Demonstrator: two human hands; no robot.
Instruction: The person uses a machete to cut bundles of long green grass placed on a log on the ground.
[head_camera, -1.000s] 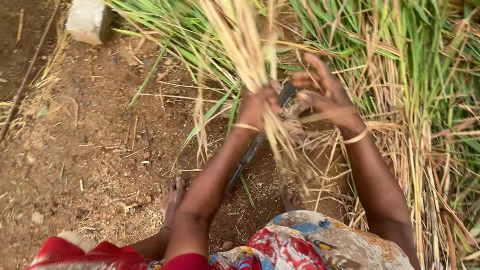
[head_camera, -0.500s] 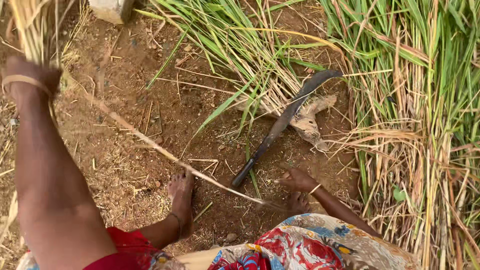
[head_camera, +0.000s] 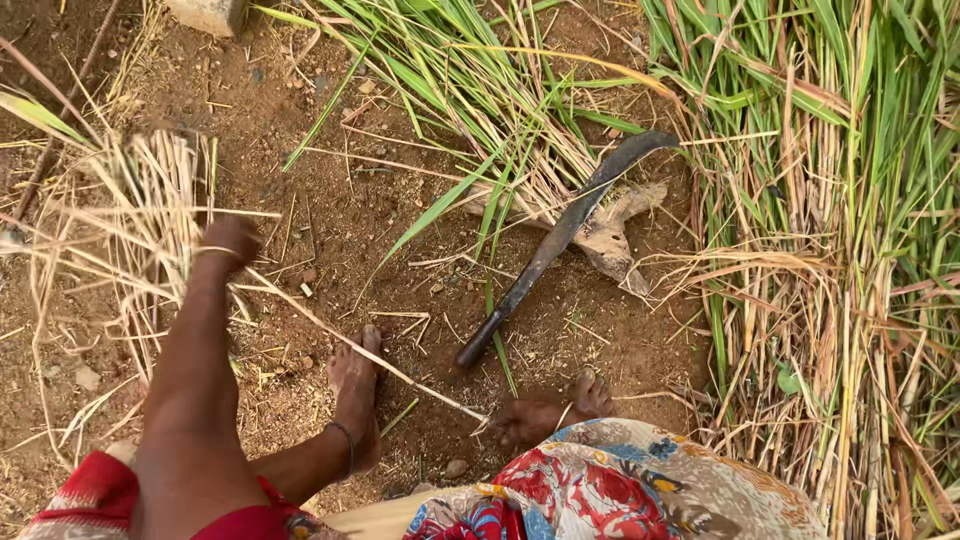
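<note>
Nearest me, my right hand (head_camera: 525, 420) sits low by the patterned cloth (head_camera: 620, 490) over my knee, fingers pinched shut on the end of a long dry stalk (head_camera: 340, 340). That stalk runs as a taut line up and to the left, crossing just above my bare left foot (head_camera: 355, 385), toward my other hand. My right foot (head_camera: 592, 392) shows just beside the right hand.

Further out on the left, my left hand (head_camera: 228, 240) is closed tight around a bundle of dry straw (head_camera: 140, 220), whose pale stems fan out above and to the left of the fist over the brown soil (head_camera: 330, 210).

Beyond the feet, a dark curved sickle (head_camera: 560, 240) lies untouched on the ground, its blade resting across a pale chunk of wood (head_camera: 620, 235), well apart from both hands. Past it, cut green and yellow grass (head_camera: 830, 200) is heaped along the right side and top, and a grey block (head_camera: 205, 14) shows at the upper edge.
</note>
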